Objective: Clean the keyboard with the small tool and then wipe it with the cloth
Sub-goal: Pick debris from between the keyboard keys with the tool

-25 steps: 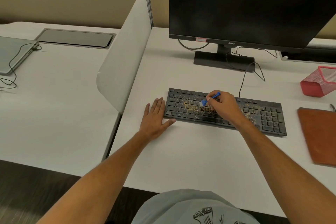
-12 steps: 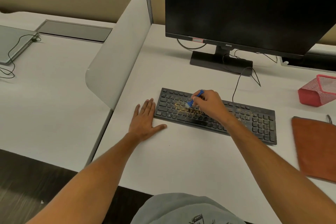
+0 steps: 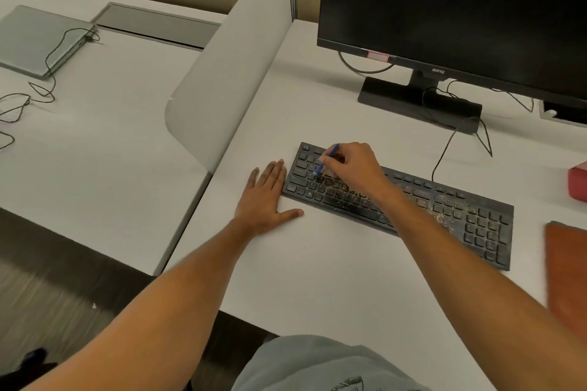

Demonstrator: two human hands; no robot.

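Observation:
A black keyboard (image 3: pixel 470 216) lies on the white desk (image 3: pixel 333 263), with yellowish crumbs scattered over its middle and right keys. My right hand (image 3: pixel 354 165) pinches a small blue brush (image 3: pixel 325 159) and holds its tip on the keys near the keyboard's left end. My left hand (image 3: pixel 265 197) rests flat on the desk, fingers together, touching the keyboard's left edge. An orange-brown cloth (image 3: pixel 567 267) lies at the right edge of the desk.
A black monitor (image 3: pixel 454 9) on its stand (image 3: pixel 416 101) is behind the keyboard, with cables trailing. A white divider (image 3: pixel 222 73) separates a neighbouring desk holding a closed laptop (image 3: pixel 41 38). A red mesh basket (image 3: pixel 578 179) sits at the far right.
My right hand has moved the brush leftward along the keyboard, from its middle toward its left end. My left hand stays flat beside the keyboard. The camera has shifted left.

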